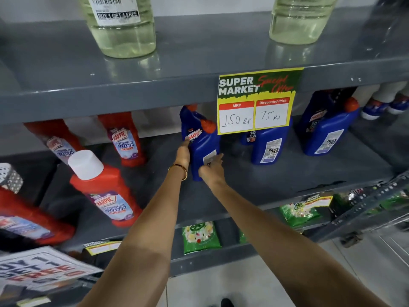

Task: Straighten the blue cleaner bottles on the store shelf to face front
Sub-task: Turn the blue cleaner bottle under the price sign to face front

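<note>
Left hand (pixel 183 151) and right hand (pixel 211 168) are clamping the leftmost blue plastic cleaner bottle (pixel 202 142) on the grey metal shelf (pixel 287 173), back label showing. At three o'clock, two more blue bottles (pixel 271 140) are waiting, also backward.

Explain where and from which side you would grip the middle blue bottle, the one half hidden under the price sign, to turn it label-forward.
Probably grip the middle blue bottle low on its flat body, one hand on each narrow side, coming from the aisle. The price sign hides its neck and cap, so the top is hard to reach, and its back label faces out.
</note>
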Demonstrator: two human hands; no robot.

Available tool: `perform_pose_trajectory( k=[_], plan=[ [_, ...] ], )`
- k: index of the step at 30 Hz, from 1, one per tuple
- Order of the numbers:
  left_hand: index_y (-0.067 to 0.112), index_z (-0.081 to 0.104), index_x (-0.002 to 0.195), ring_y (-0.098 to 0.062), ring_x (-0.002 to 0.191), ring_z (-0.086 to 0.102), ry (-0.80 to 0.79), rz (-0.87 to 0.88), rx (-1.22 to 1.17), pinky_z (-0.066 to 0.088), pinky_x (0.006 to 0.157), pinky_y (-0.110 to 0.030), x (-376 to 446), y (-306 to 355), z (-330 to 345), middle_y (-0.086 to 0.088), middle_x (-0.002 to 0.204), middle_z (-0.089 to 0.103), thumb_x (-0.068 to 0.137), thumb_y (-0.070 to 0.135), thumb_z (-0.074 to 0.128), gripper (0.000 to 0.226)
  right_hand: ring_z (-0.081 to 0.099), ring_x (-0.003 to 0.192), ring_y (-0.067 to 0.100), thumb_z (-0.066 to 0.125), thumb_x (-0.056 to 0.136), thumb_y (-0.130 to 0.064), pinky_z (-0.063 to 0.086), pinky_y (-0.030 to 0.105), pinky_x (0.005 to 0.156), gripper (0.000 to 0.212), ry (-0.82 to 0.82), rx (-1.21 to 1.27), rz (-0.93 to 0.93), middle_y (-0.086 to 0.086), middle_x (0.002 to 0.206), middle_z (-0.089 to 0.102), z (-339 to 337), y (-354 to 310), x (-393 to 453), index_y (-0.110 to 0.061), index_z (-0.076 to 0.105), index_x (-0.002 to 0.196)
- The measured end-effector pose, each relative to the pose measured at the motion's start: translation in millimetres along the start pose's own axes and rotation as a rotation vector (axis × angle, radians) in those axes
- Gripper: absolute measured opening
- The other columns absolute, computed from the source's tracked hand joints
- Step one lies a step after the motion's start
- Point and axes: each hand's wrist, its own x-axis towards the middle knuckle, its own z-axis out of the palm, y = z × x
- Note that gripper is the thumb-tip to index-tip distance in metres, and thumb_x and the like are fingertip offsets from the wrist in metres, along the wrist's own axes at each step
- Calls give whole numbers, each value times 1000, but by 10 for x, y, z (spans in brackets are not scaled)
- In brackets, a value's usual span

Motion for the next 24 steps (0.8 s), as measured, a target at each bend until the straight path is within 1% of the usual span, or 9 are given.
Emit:
perform_pose_trajectory(
  k=[3, 6, 9, 11, 13, 16, 20, 22, 24],
  plan=[
    [20, 61, 86, -13, 77, 62, -34, 7, 50, 50, 69, -27, 11, 65, -40, -1, 81, 68, 97, 37, 29, 37, 14, 145, 31, 53, 77, -2, 31, 40, 112, 97, -27, -23, -10, 17, 158, 3, -2, -30, 33, -5, -18, 144],
    [18, 60, 80, -8, 60, 63, -27, 11, 114, 50, 57, -22, -53, 159, -77, 6, 57, 68, 96, 42, 27, 44, 36, 135, 29, 66, 68, -6, 42, 30, 93, 113, -54, -58, -48, 15, 152, 29, -57, -68, 90, -9, -16, 145],
    [14, 63, 97, -19, 78, 64, -27, -2, 158, 49, 67, -31, -137, 277, -109, -5, 86, 69, 94, 46, 23, 51, 47, 126, 26, 83, 56, -14, 43, 35, 100, 122, -122, -97, -155, 9, 142, 46, -150, -143, 139, -13, 2, 148],
    [8, 61, 107, -24, 81, 64, -18, 0, 167, 48, 64, -31, -199, 349, -124, -9, 92, 67, 93, 50, 22, 59, 51, 123, 24, 88, 51, -21, 42, 43, 104, 113, -158, -101, -243, 6, 137, 52, -199, -186, 157, -16, 22, 143],
    [7, 63, 101, -25, 79, 65, 9, 32, 155, 49, 62, -31, -251, 389, -126, -9, 88, 67, 92, 53, 22, 63, 54, 118, 22, 89, 51, -26, 45, 40, 102, 101, -164, -111, -310, 4, 132, 56, -241, -220, 152, -18, 35, 136],
    [10, 67, 84, -27, 80, 65, 28, 50, 141, 51, 68, -33, -315, 429, -128, -12, 92, 67, 91, 58, 19, 68, 59, 106, 15, 87, 55, -28, 49, 32, 91, 82, -147, -116, -376, 0, 122, 62, -311, -238, 131, -20, 47, 126],
    [7, 69, 91, -23, 81, 67, 20, 68, 149, 54, 64, -29, -363, 403, -171, -12, 98, 69, 91, 60, 19, 73, 61, 100, 19, 80, 64, -19, 50, 31, 84, 58, -96, -36, -421, 8, 116, 63, -419, -252, 138, -15, 56, 117],
    [5, 68, 99, -19, 81, 67, 44, 108, 148, 54, 66, -27, -389, 364, -161, -13, 101, 69, 92, 53, 29, 62, 61, 105, 26, 76, 68, -13, 51, 41, 91, 54, -112, 11, -396, 12, 117, 63, -482, -278, 147, -12, 56, 118],
    [7, 63, 109, -18, 87, 65, 95, 132, 178, 54, 80, -32, -406, 327, -152, -14, 110, 66, 92, 34, 45, 37, 61, 105, 30, 73, 69, -6, 50, 47, 94, 50, -135, 55, -383, 14, 115, 64, -562, -315, 166, -7, 57, 117]
  ],
)
